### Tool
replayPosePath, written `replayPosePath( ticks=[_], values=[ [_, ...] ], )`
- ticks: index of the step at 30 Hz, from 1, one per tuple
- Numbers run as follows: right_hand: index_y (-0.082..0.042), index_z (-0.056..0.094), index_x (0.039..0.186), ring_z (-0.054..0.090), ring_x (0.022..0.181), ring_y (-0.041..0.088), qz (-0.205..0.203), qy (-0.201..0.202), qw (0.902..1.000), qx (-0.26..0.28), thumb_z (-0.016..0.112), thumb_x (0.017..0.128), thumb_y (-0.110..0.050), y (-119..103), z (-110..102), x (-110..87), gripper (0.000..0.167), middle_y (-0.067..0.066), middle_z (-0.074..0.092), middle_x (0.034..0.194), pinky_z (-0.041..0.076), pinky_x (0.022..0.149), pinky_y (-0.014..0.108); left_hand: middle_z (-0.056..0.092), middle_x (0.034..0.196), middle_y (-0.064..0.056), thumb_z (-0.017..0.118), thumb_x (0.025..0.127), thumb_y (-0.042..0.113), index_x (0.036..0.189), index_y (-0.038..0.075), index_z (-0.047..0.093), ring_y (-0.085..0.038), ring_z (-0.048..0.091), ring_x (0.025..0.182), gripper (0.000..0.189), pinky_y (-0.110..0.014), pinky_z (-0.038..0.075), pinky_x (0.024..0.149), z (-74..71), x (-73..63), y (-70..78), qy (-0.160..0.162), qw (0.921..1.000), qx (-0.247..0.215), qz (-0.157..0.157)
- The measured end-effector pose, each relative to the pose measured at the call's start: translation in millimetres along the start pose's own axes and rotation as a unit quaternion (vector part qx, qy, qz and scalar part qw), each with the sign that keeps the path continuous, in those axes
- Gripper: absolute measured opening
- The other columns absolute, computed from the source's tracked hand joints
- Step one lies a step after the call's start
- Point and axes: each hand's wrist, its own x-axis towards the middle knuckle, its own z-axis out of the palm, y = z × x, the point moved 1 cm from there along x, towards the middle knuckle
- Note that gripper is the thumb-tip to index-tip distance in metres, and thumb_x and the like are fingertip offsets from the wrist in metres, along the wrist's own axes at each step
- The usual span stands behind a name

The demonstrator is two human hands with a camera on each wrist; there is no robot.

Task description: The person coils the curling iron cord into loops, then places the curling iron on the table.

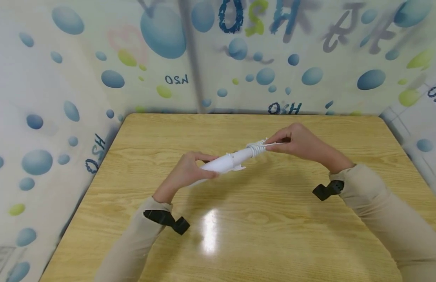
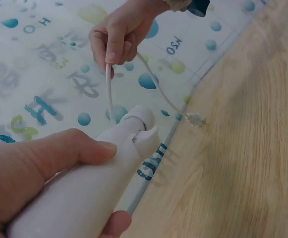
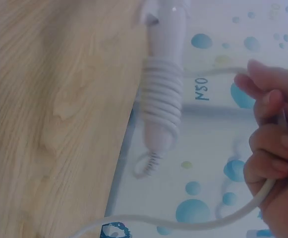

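Observation:
A white wand-shaped electric appliance (image 1: 223,163) is held tilted above the table, its far end up and to the right. My left hand (image 1: 184,170) grips its thicker near part, thumb on top, as the left wrist view also shows on the white body (image 2: 79,193). Several turns of white cord (image 3: 161,96) are wound around the narrower handle. My right hand (image 1: 299,143) pinches the cord beside the handle, and a loose length of cord (image 3: 183,224) runs from under its curled fingers. In the left wrist view, this length ends in a pale plug-like tip (image 2: 195,119).
The wooden table (image 1: 260,235) extends under both hands. A patterned wall covering (image 1: 218,70) with blue drops stands along its back edge and sides. Black camera straps (image 1: 165,219) sit on both sleeves.

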Motion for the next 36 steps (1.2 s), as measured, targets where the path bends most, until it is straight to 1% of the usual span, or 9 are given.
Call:
replayPosePath(
  ticks=[3, 10, 12, 16, 19, 22, 28, 30, 36],
  values=[
    [-0.001, 0.070, 0.104, 0.029, 0.043, 0.009, -0.014, 0.003, 0.9999, 0.008, 0.061, 0.088, -0.010, -3.4, 4.5, -2.0, 0.020, 0.003, 0.061, 0.072, 0.030, 0.044, 0.025, 0.061, 0.110, -0.004, 0.081, 0.068, 0.023, 0.111, 0.019, 0.069, -0.023, 0.051, 0.100, 0.044, -0.036, 0.048, 0.071, -5.1, 0.3, 0.6, 0.035, 0.9992, -0.017, -0.005],
    [0.003, 0.062, 0.116, 0.034, 0.048, 0.012, -0.038, 0.022, 0.9978, 0.049, 0.053, 0.092, -0.004, -4.5, 16.6, -4.6, 0.027, 0.004, 0.052, 0.067, 0.033, 0.045, 0.026, 0.060, 0.109, -0.010, 0.081, 0.068, 0.018, 0.112, 0.016, 0.068, -0.026, 0.051, 0.101, 0.046, -0.034, 0.051, 0.067, -15.9, -0.6, 9.3, 0.104, 0.9929, -0.056, 0.013],
    [0.003, 0.061, 0.118, 0.034, 0.049, 0.013, -0.051, 0.037, 0.9964, 0.057, 0.053, 0.092, -0.002, -2.9, 20.0, -4.7, 0.028, 0.001, 0.051, 0.067, 0.033, 0.045, 0.026, 0.060, 0.113, -0.011, 0.081, 0.069, 0.016, 0.113, 0.014, 0.068, -0.027, 0.047, 0.111, 0.047, -0.035, 0.052, 0.068, -17.8, -1.2, 12.3, 0.118, 0.9901, -0.073, 0.022],
    [0.004, 0.059, 0.120, 0.035, 0.052, 0.014, -0.076, 0.061, 0.9914, 0.087, 0.052, 0.091, 0.002, 0.8, 27.1, -4.7, 0.030, 0.002, 0.052, 0.069, 0.033, 0.046, 0.027, 0.059, 0.112, -0.012, 0.081, 0.069, 0.012, 0.114, 0.013, 0.067, -0.028, 0.046, 0.112, 0.047, -0.036, 0.053, 0.067, -20.1, -3.0, 17.6, 0.132, 0.9851, -0.102, 0.042],
    [0.004, 0.057, 0.122, 0.036, 0.052, 0.014, -0.078, 0.066, 0.9870, 0.124, 0.050, 0.092, 0.003, 5.6, 32.2, -5.1, 0.031, 0.005, 0.054, 0.073, 0.034, 0.045, 0.028, 0.060, 0.105, -0.011, 0.080, 0.069, 0.008, 0.114, 0.011, 0.067, -0.026, 0.053, 0.097, 0.047, -0.037, 0.054, 0.064, -21.1, -4.7, 22.1, 0.133, 0.9810, -0.130, 0.055],
    [0.005, 0.053, 0.125, 0.037, 0.051, 0.015, -0.075, 0.067, 0.9808, 0.167, 0.048, 0.093, 0.003, 12.0, 36.2, -6.2, 0.033, 0.007, 0.055, 0.075, 0.035, 0.046, 0.028, 0.061, 0.102, -0.010, 0.079, 0.068, 0.005, 0.114, 0.009, 0.067, -0.025, 0.056, 0.092, 0.047, -0.037, 0.054, 0.061, -22.5, -6.2, 27.0, 0.128, 0.9763, -0.162, 0.066],
    [-0.018, 0.057, 0.127, 0.040, 0.054, 0.018, -0.092, 0.065, 0.9633, 0.244, 0.045, 0.095, 0.002, 27.1, 40.7, -8.1, 0.040, 0.006, 0.058, 0.074, 0.037, 0.049, 0.027, 0.060, 0.099, -0.013, 0.078, 0.069, 0.002, 0.115, 0.007, 0.066, -0.028, 0.064, 0.072, 0.047, -0.043, 0.053, 0.061, -26.2, -10.2, 37.5, 0.111, 0.9667, -0.217, 0.077],
    [-0.021, 0.057, 0.127, 0.041, 0.055, 0.018, -0.101, 0.063, 0.9588, 0.258, 0.044, 0.095, 0.001, 32.1, 41.9, -8.0, 0.041, 0.010, 0.057, 0.075, 0.037, 0.049, 0.026, 0.060, 0.099, -0.014, 0.078, 0.070, 0.002, 0.115, 0.007, 0.065, -0.030, 0.064, 0.066, 0.047, -0.045, 0.053, 0.062, -27.3, -11.5, 39.8, 0.107, 0.9652, -0.227, 0.075],
    [0.007, 0.049, 0.128, 0.042, 0.054, 0.020, -0.090, 0.033, 0.9527, 0.288, 0.041, 0.097, -0.001, 44.0, 44.9, -4.3, 0.033, 0.012, 0.058, 0.077, 0.039, 0.049, 0.029, 0.059, 0.101, -0.015, 0.076, 0.071, -0.001, 0.116, 0.006, 0.064, -0.033, 0.065, 0.068, 0.047, -0.044, 0.053, 0.064, -27.7, -14.7, 42.8, 0.087, 0.9625, -0.245, 0.078]
  ],
)
